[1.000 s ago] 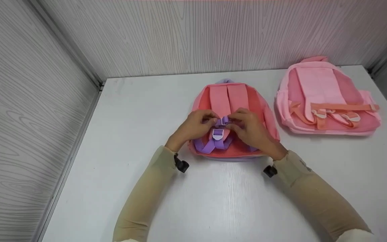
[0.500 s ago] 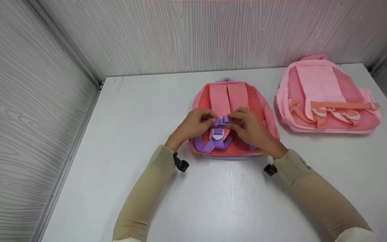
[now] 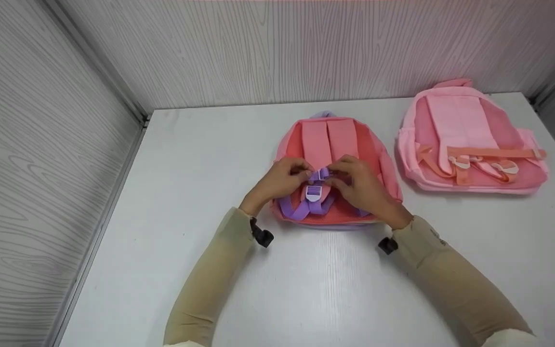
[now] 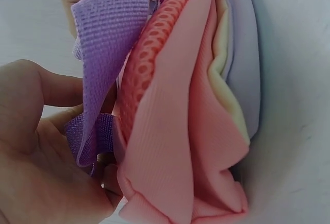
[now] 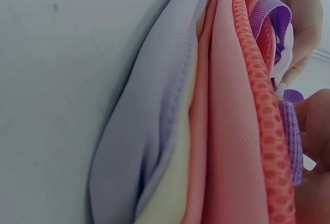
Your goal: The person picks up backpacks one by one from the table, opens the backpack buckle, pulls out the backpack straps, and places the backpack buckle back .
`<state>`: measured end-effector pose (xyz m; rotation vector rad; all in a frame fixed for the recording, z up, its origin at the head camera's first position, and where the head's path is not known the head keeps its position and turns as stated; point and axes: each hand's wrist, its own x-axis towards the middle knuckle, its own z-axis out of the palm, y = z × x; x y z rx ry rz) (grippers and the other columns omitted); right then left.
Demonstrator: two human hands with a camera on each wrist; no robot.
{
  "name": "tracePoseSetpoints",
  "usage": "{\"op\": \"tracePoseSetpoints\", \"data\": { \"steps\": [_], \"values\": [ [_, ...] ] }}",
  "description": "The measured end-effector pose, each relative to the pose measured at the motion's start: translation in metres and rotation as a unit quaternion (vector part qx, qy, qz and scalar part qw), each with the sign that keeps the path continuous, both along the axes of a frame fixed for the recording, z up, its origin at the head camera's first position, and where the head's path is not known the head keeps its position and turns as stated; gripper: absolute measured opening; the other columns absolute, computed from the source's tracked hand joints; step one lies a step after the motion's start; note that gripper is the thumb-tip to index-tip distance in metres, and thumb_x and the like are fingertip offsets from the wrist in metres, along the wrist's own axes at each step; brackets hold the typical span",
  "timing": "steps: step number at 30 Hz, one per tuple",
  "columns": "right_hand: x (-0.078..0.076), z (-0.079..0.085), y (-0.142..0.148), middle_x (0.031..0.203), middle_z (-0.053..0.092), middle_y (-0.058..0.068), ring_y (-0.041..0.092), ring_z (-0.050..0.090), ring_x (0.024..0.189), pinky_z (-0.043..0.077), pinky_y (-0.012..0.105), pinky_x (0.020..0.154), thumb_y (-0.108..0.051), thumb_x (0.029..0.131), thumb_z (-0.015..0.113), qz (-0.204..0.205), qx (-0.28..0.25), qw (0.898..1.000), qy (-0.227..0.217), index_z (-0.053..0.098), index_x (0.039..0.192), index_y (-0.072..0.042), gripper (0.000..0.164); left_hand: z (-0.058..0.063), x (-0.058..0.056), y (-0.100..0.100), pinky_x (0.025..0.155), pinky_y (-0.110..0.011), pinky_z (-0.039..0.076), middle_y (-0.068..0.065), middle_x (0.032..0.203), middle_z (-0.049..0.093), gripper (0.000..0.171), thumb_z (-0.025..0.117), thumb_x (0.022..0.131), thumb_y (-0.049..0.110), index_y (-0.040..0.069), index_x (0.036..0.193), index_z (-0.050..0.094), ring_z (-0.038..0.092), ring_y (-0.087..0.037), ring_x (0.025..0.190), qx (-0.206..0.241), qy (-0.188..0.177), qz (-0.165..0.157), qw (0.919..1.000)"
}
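Head view, coral backpack: I have it mid-worktop, toward the far edge, shoulder-strap side up.
Head view, left hand: comes in from the left, thumb and forefinger pinching purple webbing above the bag's middle.
Head view, right hand: comes in from the right, thumb and finger pinching the webbing too, just beside the left hand.
Head view, white buckle: sits just nearer than the pinched part, a purple strap threaded through it.
Head view, pink backpack: lies well to the right and far, apart from the coral one, an orange strap across its lower part.
Head view, sleeves: tan, covering both forearms, a black device at each wrist.
Left wrist view, bag edge: I see coral mesh, pale yellow trim and a lavender layer side-on.
Left wrist view, fingers: purple webbing partly covers them; I cannot tell the pinch here.
Right wrist view, near side: the right hand sits at the mesh edge by a short purple strap; the contact is partly hidden.
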<state>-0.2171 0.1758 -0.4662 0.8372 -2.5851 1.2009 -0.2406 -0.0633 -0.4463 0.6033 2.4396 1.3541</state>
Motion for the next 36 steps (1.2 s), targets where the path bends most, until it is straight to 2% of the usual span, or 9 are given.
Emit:
{"op": "tracePoseSetpoints", "data": {
  "steps": [11,18,23,30,36],
  "values": [
    [0.001,0.001,0.000,0.106,0.072,0.014,0.028,0.070,0.101,0.061,0.045,0.093,-0.006,0.096,0.079,0.002,-0.010,1.000,-0.005,0.078,0.123,0.000,0.027,0.001,-0.001,0.003,0.088,-0.032,0.049,-0.004,0.112,0.071,0.021,0.059,0.110,0.022,0.010,0.120,0.074,0.060,-0.016,0.099,-0.050,0.008,-0.016,0.9986],
    [0.002,0.001,0.000,0.108,0.071,0.013,0.027,0.068,0.101,0.060,0.044,0.093,-0.005,0.097,0.078,0.003,-0.011,1.000,-0.017,0.078,0.124,-0.001,0.028,0.002,0.000,0.007,0.089,-0.032,0.048,-0.005,0.111,0.067,0.020,0.055,0.112,0.020,0.009,0.120,0.070,0.058,-0.017,0.100,-0.055,0.010,-0.020,0.9983],
    [0.002,0.000,0.000,0.106,0.071,0.013,0.026,0.067,0.100,0.059,0.043,0.091,-0.005,0.096,0.079,0.003,-0.010,1.000,-0.012,0.079,0.123,-0.002,0.027,0.003,0.001,0.011,0.088,-0.032,0.048,-0.004,0.111,0.066,0.019,0.054,0.112,0.020,0.011,0.117,0.070,0.058,-0.016,0.100,-0.059,-0.003,-0.012,0.9982],
    [0.000,-0.003,-0.002,0.108,0.073,0.017,0.030,0.069,0.101,0.059,0.046,0.090,-0.003,0.094,0.080,0.006,-0.013,1.000,0.008,0.078,0.121,0.004,0.028,0.005,0.002,0.015,0.088,-0.032,0.049,-0.003,0.109,0.069,0.022,0.057,0.111,0.022,0.010,0.119,0.074,0.060,-0.015,0.099,-0.069,-0.009,0.012,0.9975],
    [0.000,0.000,-0.002,0.108,0.073,0.016,0.029,0.069,0.102,0.060,0.046,0.092,-0.003,0.095,0.080,0.000,-0.009,1.000,0.003,0.078,0.122,0.002,0.028,0.007,0.003,0.012,0.094,-0.035,0.053,-0.004,0.114,0.071,0.025,0.059,0.110,0.024,0.009,0.124,0.074,0.063,-0.016,0.102,-0.060,-0.010,0.009,0.9981]
  ]
}}
